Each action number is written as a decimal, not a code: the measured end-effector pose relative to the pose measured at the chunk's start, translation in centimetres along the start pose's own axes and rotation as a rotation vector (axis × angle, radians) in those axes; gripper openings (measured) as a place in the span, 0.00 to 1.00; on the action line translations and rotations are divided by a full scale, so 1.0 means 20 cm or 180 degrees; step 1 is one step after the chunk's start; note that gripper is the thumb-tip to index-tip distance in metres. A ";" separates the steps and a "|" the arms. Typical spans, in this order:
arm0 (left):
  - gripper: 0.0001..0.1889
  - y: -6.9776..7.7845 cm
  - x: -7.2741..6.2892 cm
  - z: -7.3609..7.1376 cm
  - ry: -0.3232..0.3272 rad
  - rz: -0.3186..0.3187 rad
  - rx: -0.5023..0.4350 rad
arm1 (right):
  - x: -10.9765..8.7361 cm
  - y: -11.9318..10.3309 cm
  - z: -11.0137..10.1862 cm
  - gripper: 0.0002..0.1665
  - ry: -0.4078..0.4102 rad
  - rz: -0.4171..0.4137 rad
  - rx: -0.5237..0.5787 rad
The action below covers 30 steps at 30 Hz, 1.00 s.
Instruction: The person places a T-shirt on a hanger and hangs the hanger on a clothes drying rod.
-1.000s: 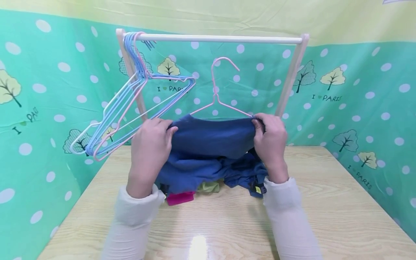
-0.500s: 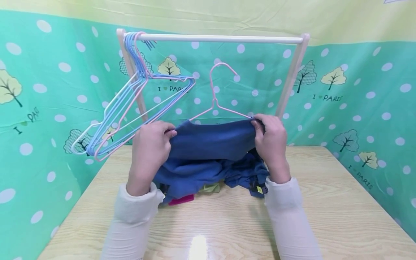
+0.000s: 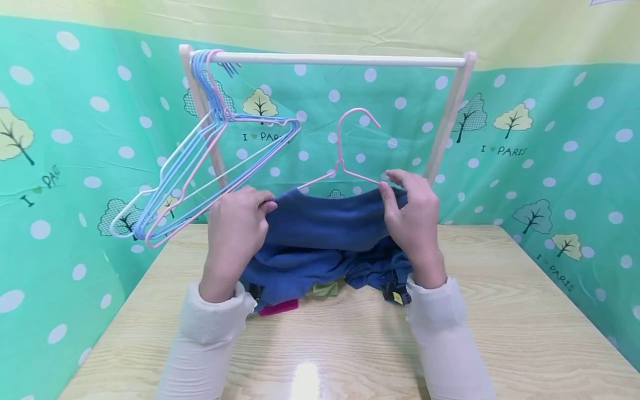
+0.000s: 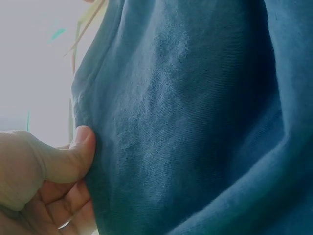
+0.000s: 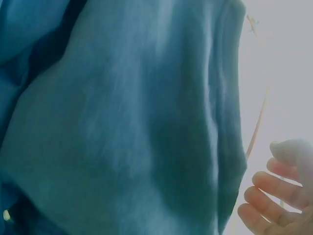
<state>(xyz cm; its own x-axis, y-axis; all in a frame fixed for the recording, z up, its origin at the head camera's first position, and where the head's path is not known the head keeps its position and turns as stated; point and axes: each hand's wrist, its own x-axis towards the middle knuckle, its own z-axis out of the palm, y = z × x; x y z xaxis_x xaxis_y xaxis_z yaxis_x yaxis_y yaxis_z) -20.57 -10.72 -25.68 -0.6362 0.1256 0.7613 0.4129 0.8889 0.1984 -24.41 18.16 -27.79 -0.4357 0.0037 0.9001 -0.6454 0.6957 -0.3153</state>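
Blue garment (image 3: pixel 325 222) pinched by left hand (image 3: pixel 235 233), right hand (image 3: pixel 412 222) fingers now released, pink hanger (image 3: pixel 345 161) lower.

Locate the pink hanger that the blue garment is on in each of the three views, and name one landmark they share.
Head: pink hanger at centre, its hook free below the rail, its arms going into the blue garment.
Left wrist: probably the thin pale wire at top left.
Right wrist: probably the thin pale line at the right, beside the garment's edge.
Shared landmark: the blue garment, in all three views.
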 end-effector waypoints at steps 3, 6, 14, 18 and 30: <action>0.04 0.02 0.00 0.00 -0.0019 0.0008 0.0037 | 0.00 -0.04 0.02 0.12 0.0007 -0.0092 0.0217; 0.04 0.03 -0.01 0.01 -0.0034 0.0056 0.0063 | -0.01 -0.09 0.03 0.10 -0.0073 -0.0157 0.0422; 0.04 0.09 -0.02 0.04 -0.0043 0.0103 0.0142 | -0.04 -0.18 0.10 0.11 -0.0540 0.0143 0.0782; 0.04 0.13 -0.03 0.07 0.0010 0.0118 0.0185 | -0.06 -0.20 0.14 0.13 -0.0739 0.0783 0.1253; 0.04 0.16 -0.04 0.10 -0.0051 0.0172 0.0338 | -0.05 -0.23 0.16 0.22 -0.0673 0.2493 0.3744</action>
<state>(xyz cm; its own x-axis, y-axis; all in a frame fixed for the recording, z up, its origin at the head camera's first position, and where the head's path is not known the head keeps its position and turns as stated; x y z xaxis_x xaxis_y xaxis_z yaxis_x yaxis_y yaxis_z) -20.07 -7.11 -26.93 -0.6256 0.1807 0.7589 0.3759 0.9223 0.0902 -23.07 12.64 -28.26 -0.9328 -0.0760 0.3523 -0.2890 -0.4263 -0.8572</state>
